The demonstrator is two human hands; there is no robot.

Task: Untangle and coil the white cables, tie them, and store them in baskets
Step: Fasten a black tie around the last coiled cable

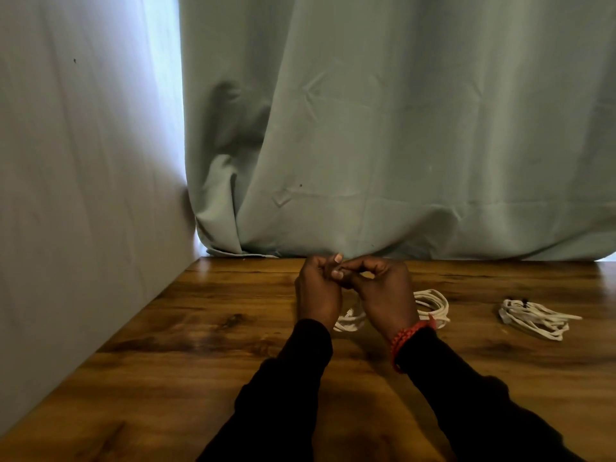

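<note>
Head view: at the centre of the frame, just below the middle, both hands are raised together above a wooden table [173, 328]. The left hand [318, 291] and the right hand [383, 291] have their fingers curled inward and their fingertips meet between them, as if pinching something small; what they hold is hidden by the fingers, so whether either grips a cable cannot be told. Both arms wear dark sleeves, and a red braided bracelet [408, 338] circles the right wrist.

Under and behind the hands a coiled white cable [431, 305] lies on the table, its loops showing to the right of the right hand and a small part between the wrists. Further right, well apart from it, a second bundle of white cable [533, 318] lies flat on the wood, with small dark spots at its upper end.

A pale green curtain [400, 128] hangs behind the table across the upper frame, and a pale wall [83, 161] fills the left side.
</note>
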